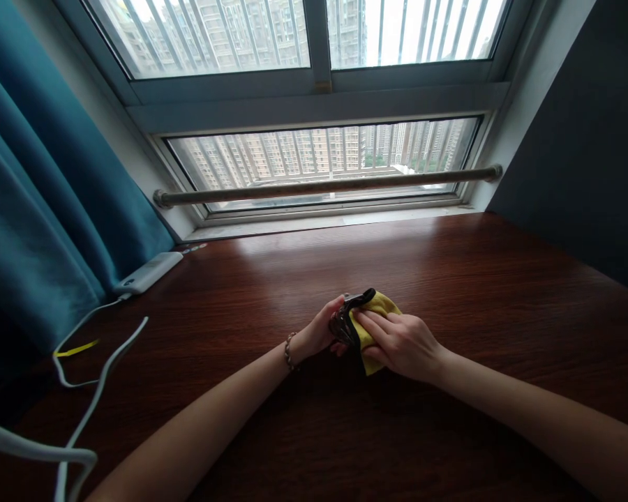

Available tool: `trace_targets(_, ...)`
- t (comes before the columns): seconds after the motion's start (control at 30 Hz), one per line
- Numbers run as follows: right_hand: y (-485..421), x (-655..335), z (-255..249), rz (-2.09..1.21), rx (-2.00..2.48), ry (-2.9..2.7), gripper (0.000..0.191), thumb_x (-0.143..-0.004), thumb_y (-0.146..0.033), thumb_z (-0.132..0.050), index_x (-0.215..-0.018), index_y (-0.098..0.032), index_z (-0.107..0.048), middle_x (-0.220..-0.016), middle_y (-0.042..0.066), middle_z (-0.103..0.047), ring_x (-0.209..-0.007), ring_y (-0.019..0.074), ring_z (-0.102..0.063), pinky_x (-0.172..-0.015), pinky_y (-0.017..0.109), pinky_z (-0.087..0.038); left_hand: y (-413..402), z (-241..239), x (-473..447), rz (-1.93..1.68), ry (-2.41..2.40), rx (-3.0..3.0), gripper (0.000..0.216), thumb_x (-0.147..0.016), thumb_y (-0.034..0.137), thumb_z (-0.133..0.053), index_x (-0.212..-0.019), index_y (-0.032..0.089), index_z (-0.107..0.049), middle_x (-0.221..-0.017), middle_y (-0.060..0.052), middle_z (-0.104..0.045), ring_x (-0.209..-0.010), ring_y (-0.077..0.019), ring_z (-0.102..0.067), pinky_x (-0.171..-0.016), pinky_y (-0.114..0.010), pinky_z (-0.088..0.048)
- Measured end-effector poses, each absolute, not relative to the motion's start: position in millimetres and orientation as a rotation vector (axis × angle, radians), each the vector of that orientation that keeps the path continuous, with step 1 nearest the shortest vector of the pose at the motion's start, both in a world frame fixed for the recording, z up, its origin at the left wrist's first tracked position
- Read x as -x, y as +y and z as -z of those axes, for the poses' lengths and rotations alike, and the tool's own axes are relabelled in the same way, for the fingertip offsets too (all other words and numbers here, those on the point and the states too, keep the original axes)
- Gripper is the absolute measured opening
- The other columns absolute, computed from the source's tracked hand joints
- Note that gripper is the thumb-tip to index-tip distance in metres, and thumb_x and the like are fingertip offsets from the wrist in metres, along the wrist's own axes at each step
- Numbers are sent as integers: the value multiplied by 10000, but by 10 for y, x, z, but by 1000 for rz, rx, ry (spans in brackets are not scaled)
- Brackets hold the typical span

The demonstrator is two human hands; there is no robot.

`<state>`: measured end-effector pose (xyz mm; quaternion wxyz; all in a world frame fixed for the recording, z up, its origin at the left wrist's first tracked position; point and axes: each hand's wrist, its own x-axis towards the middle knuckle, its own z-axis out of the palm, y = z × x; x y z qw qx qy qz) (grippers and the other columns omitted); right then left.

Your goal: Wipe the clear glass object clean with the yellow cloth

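Note:
My left hand (322, 328), with a beaded bracelet (289, 351) at the wrist, is closed around a small dark, shiny object (340, 325). What kind of object it is cannot be made out, as fingers and cloth hide much of it. A yellow cloth with a black edge (382, 305) lies against the object's right side. The fingers of my right hand (405, 345) press on this cloth and grip it. Both hands meet just over the middle of the brown wooden surface (272, 279).
A metal rail (319, 187) crosses the low window behind the surface. On the left, a white power strip (149, 272) lies by a blue curtain (57, 188). White cables (105, 380) and a yellow strip (77, 349) are near it. A dark wall (586, 153) stands right.

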<state>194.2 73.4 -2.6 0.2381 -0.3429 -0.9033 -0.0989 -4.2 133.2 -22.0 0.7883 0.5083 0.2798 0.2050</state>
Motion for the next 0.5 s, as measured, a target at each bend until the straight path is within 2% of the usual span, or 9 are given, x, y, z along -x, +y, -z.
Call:
trace_targets(0.07, 751, -1957, 37, 186, 921, -2543, 589, -954, -502, -352, -1369, -85, -372, -1311, 57, -475, -1023, 259, -512, -796, 378, -431, 1340, 216, 50, -404, 628, -1150, 734, -775, 747, -259, -650, 96, -576, -379, -36, -486, -303, -107, -429, -285, -185, -265)
trace_targets(0.13, 770, -1979, 28, 105, 884, -2616, 613, -946, -521, -360, -1396, -105, -330, -1346, 47, -440, -1094, 270, -470, -860, 388, -423, 1334, 189, 48, -405, 652, -1185, 697, -785, 721, -294, -869, 96, -590, -395, -9, -500, -294, -111, -425, -271, -178, -268)
trace_targets(0.23, 799, -2011, -11, 65, 775, -2713, 612, -937, -524, -380, -1403, -133, -313, -1392, 41, -384, -1128, 271, -450, -925, 398, -397, 1303, 134, 37, -444, 665, -1201, 611, -799, 665, -375, -1072, 133, -499, -447, 29, -522, -298, -113, -446, -268, -180, -330)
trace_targets(0.33, 817, -2026, -68, 40, 608, -2796, 529, -956, -430, -365, -1390, -130, -319, -1341, 46, -446, -1098, 240, -485, -903, 371, -410, 1281, 127, 44, -493, 667, -1222, 537, -797, 636, -419, -1017, 153, -496, -474, 37, -532, -299, -107, -452, -268, -183, -356)
trace_targets(0.43, 804, -2022, -109, 23, 549, -2799, 456, -963, -343, -337, -1357, -112, -346, -1271, 44, -510, -1013, 214, -536, -818, 347, -439, 1295, 185, 71, -462, 676, -1167, 615, -768, 701, -366, -849, 121, -555, -393, 11, -495, -284, -110, -434, -254, -179, -307)
trace_targets(0.5, 779, -2011, -114, 22, 558, -2765, 438, -956, -347, -354, -1318, -103, -382, -1241, 45, -531, -903, 203, -569, -738, 338, -451, 1319, 230, 85, -421, 686, -1096, 678, -752, 730, -345, -833, 103, -587, -378, -11, -505, -288, -112, -444, -258, -176, -293)
